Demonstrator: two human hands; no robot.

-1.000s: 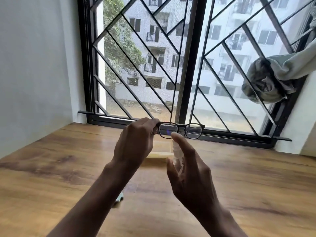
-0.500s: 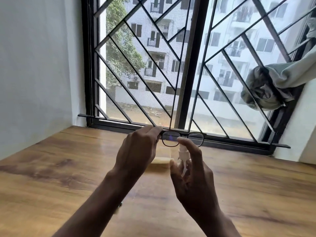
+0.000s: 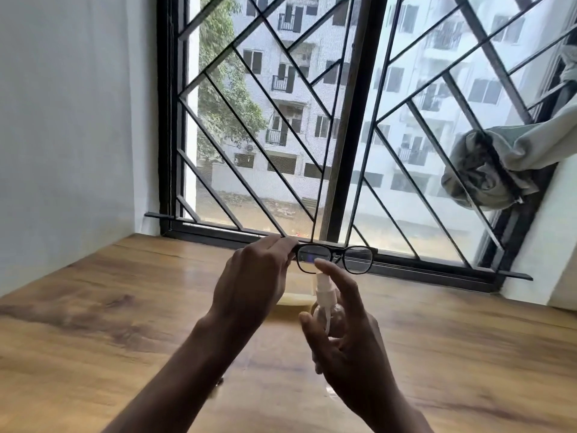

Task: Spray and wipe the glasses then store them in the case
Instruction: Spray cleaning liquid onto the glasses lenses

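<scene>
Our left hand (image 3: 249,276) pinches the glasses (image 3: 335,259) by their nine o'clock end; our right hand (image 3: 346,339) grips the spray bottle (image 3: 324,295), forefinger atop.

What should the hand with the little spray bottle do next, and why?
Probably press the pump. The right hand holds the spray bottle just below the glasses, with a finger on top of the nozzle. The left hand holds the glasses up by one end, lenses near the nozzle. No wiping cloth is in either hand, so spraying likely comes first.
</scene>
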